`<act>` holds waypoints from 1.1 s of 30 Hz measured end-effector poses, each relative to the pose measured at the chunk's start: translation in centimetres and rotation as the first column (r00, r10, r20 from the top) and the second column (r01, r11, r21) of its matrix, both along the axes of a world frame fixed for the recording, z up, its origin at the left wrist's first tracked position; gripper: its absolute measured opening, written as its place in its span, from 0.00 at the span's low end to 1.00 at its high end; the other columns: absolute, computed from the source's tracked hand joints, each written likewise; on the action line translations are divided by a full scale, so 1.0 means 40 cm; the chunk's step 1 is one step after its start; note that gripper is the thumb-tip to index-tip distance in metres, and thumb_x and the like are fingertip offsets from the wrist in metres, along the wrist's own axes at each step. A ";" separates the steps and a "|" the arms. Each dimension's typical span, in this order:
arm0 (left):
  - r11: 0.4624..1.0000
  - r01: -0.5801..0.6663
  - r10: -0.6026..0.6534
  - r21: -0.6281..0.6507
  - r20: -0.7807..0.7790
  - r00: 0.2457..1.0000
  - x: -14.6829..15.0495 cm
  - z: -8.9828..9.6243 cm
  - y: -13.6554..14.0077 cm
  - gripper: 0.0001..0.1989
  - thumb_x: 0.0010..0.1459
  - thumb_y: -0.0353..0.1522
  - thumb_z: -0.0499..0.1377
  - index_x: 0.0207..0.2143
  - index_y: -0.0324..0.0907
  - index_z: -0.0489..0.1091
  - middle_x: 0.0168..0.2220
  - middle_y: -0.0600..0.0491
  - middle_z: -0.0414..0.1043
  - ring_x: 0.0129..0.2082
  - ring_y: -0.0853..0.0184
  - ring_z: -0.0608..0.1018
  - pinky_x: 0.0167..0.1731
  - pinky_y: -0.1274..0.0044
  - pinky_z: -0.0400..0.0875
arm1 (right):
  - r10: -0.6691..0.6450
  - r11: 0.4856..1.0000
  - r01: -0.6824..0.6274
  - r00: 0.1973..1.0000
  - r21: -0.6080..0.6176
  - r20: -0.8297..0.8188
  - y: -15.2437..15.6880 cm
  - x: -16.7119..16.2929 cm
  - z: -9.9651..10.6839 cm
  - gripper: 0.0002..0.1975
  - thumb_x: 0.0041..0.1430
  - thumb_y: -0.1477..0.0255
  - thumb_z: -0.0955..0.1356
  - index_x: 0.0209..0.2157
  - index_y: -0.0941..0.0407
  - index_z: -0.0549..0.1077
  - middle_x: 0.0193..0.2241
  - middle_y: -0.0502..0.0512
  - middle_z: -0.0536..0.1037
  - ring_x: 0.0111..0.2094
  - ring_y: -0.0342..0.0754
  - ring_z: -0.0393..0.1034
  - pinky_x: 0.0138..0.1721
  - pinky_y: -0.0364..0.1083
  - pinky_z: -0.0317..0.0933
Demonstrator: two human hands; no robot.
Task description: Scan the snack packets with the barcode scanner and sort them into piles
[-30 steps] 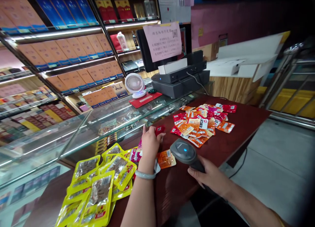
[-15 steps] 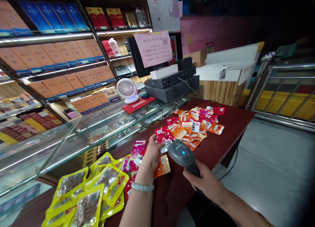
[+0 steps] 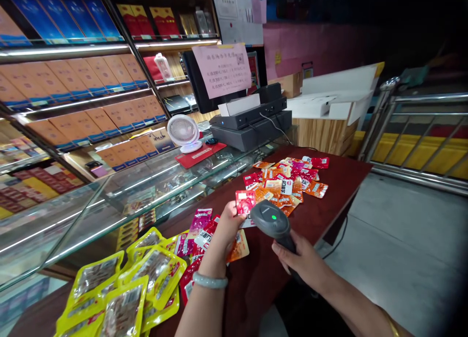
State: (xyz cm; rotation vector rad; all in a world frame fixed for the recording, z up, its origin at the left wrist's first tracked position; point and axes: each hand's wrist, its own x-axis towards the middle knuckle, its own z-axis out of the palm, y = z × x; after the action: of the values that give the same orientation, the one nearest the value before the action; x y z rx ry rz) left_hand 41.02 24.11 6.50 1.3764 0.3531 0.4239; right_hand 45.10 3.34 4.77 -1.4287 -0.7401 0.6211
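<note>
My left hand [image 3: 231, 223], with a pale bangle on the wrist, pinches a small red snack packet [image 3: 245, 200] above the table. My right hand [image 3: 302, 259] is wrapped around the handle of a dark grey barcode scanner [image 3: 269, 216]. A green light glows on top of the scanner, and its head points at the red packet. Beyond both hands lies a pile of red and orange snack packets [image 3: 280, 186]. Beside my left forearm lie purple and red packets [image 3: 199, 225] and an orange packet [image 3: 240, 247]. Yellow-edged packets [image 3: 146, 273] are heaped at the lower left.
The packets rest on a dark red-brown table [image 3: 340, 176]. Along its left runs a glass display counter [image 3: 120, 191], bearing a small white fan [image 3: 184, 132] and a cash drawer [image 3: 252, 130]. Boxed goods fill the shelves [image 3: 84, 79]. A metal railing [image 3: 420, 176] stands at the right.
My left hand has raised the red packet upright in front of the scanner. The scanner's light has turned from blue to green. The view has shifted slightly.
</note>
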 end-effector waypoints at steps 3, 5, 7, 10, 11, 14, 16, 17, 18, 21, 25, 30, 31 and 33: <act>0.996 0.076 -0.076 -0.055 0.005 0.997 -0.007 0.017 -0.008 0.28 0.52 0.34 0.67 0.56 0.46 0.68 0.58 0.45 0.73 0.51 0.61 0.79 0.45 0.74 0.75 | 0.000 1.000 0.000 1.000 -0.019 -0.006 -0.007 -0.003 0.001 0.20 0.61 0.52 0.69 0.39 0.55 0.67 0.17 0.39 0.62 0.18 0.40 0.56 0.20 0.41 0.55; 0.992 0.062 -0.054 0.109 -0.075 0.996 -0.022 0.029 0.006 0.29 0.51 0.34 0.67 0.57 0.48 0.68 0.62 0.45 0.70 0.58 0.59 0.75 0.50 0.72 0.73 | -0.012 0.999 0.012 1.000 -0.044 -0.020 -0.013 -0.005 0.006 0.20 0.61 0.52 0.70 0.39 0.55 0.67 0.17 0.40 0.63 0.17 0.41 0.57 0.20 0.41 0.55; 0.897 0.071 0.049 0.437 -0.257 0.965 -0.047 0.040 0.036 0.27 0.46 0.32 0.70 0.51 0.46 0.73 0.58 0.43 0.73 0.60 0.55 0.73 0.54 0.69 0.70 | -0.008 0.998 0.007 1.000 -0.061 -0.023 -0.019 -0.005 0.011 0.20 0.61 0.53 0.70 0.39 0.55 0.68 0.17 0.41 0.64 0.18 0.41 0.58 0.21 0.41 0.55; 0.553 0.335 0.204 0.763 -0.514 0.833 -0.086 0.057 0.083 0.22 0.37 0.31 0.74 0.39 0.44 0.77 0.48 0.43 0.77 0.54 0.50 0.74 0.54 0.67 0.68 | 0.000 0.998 -0.002 1.000 -0.069 -0.024 -0.024 -0.004 0.015 0.19 0.61 0.54 0.70 0.40 0.56 0.68 0.18 0.41 0.65 0.18 0.41 0.59 0.21 0.41 0.55; 0.461 0.425 0.220 0.779 -0.564 0.796 -0.096 0.061 0.093 0.21 0.37 0.32 0.74 0.38 0.44 0.78 0.46 0.44 0.77 0.52 0.51 0.75 0.53 0.68 0.68 | 0.004 0.998 -0.006 1.000 -0.069 -0.025 -0.025 -0.004 0.014 0.19 0.61 0.54 0.70 0.40 0.56 0.69 0.18 0.41 0.65 0.18 0.41 0.58 0.21 0.41 0.55; 0.317 0.555 0.225 0.769 -0.629 0.744 -0.106 0.069 0.103 0.17 0.40 0.35 0.73 0.36 0.46 0.79 0.44 0.46 0.76 0.49 0.53 0.76 0.49 0.70 0.68 | 0.017 0.997 -0.019 1.000 -0.074 -0.024 -0.024 -0.004 0.010 0.18 0.61 0.56 0.70 0.41 0.56 0.70 0.18 0.41 0.65 0.19 0.41 0.59 0.22 0.41 0.55; 0.257 0.585 0.254 0.769 -0.637 0.727 -0.100 0.069 0.099 0.15 0.40 0.35 0.73 0.34 0.45 0.79 0.43 0.44 0.76 0.48 0.51 0.75 0.48 0.69 0.68 | 0.024 0.996 -0.025 1.000 -0.080 -0.006 -0.023 -0.004 0.007 0.17 0.61 0.57 0.70 0.41 0.56 0.70 0.18 0.42 0.65 0.19 0.42 0.59 0.22 0.42 0.55; 0.236 0.595 0.269 0.768 -0.640 0.720 -0.096 0.067 0.097 0.14 0.40 0.35 0.73 0.33 0.44 0.79 0.43 0.43 0.76 0.48 0.51 0.76 0.48 0.69 0.68 | 0.024 0.997 -0.024 1.000 -0.078 0.004 -0.024 -0.004 0.006 0.16 0.62 0.57 0.70 0.40 0.56 0.71 0.18 0.42 0.65 0.20 0.42 0.59 0.23 0.42 0.55; 0.221 0.598 0.280 0.771 -0.637 0.718 -0.092 0.065 0.096 0.13 0.41 0.35 0.73 0.32 0.44 0.79 0.42 0.43 0.76 0.47 0.51 0.76 0.47 0.68 0.68 | 0.026 0.997 -0.025 1.000 -0.074 0.012 -0.024 -0.004 0.006 0.16 0.62 0.58 0.70 0.40 0.56 0.71 0.18 0.42 0.65 0.20 0.42 0.58 0.23 0.42 0.55; 0.239 0.527 0.310 0.815 -0.579 0.754 -0.082 0.055 0.100 0.10 0.47 0.37 0.70 0.32 0.44 0.77 0.41 0.43 0.77 0.45 0.52 0.77 0.45 0.69 0.67 | 0.027 0.997 -0.026 1.000 -0.067 0.015 -0.028 -0.004 0.005 0.16 0.61 0.57 0.71 0.38 0.55 0.72 0.17 0.42 0.65 0.19 0.42 0.58 0.23 0.42 0.54; 0.461 0.169 0.400 0.871 -0.374 0.837 -0.060 0.033 0.104 0.09 0.61 0.39 0.60 0.38 0.44 0.71 0.38 0.47 0.78 0.41 0.58 0.79 0.40 0.72 0.67 | 0.026 0.997 -0.025 1.000 -0.066 0.015 -0.031 -0.005 0.005 0.17 0.61 0.55 0.71 0.37 0.55 0.72 0.17 0.42 0.65 0.19 0.43 0.58 0.23 0.42 0.54; 0.761 -0.346 0.519 0.549 -0.194 0.832 -0.013 -0.009 0.085 0.10 0.61 0.39 0.61 0.40 0.44 0.67 0.35 0.49 0.77 0.36 0.60 0.79 0.39 0.72 0.71 | 0.042 0.998 -0.042 0.999 -0.048 0.003 -0.028 -0.005 0.000 0.18 0.61 0.55 0.71 0.41 0.56 0.71 0.19 0.42 0.64 0.20 0.42 0.56 0.23 0.42 0.53; 0.839 -0.360 0.469 0.409 -0.206 0.859 -0.007 -0.016 0.078 0.12 0.59 0.39 0.63 0.40 0.43 0.67 0.35 0.49 0.77 0.36 0.60 0.79 0.39 0.71 0.72 | 0.045 0.998 -0.045 0.999 -0.052 0.005 -0.027 -0.005 -0.002 0.18 0.62 0.55 0.71 0.41 0.56 0.71 0.19 0.42 0.65 0.20 0.41 0.57 0.23 0.41 0.53; 0.963 -0.247 0.265 0.110 -0.197 0.944 -0.003 -0.025 0.062 0.17 0.53 0.37 0.69 0.42 0.42 0.69 0.37 0.48 0.79 0.36 0.60 0.81 0.42 0.68 0.74 | 0.050 0.997 -0.050 0.999 -0.064 0.003 -0.026 -0.004 -0.005 0.19 0.62 0.55 0.71 0.41 0.56 0.71 0.19 0.41 0.64 0.20 0.41 0.57 0.22 0.41 0.54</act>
State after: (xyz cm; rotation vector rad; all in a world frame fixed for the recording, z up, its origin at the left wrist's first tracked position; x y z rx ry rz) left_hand 40.91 26.57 5.49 1.4668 0.7010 0.5132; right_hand 44.94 2.29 4.56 -1.4748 -0.7679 0.6857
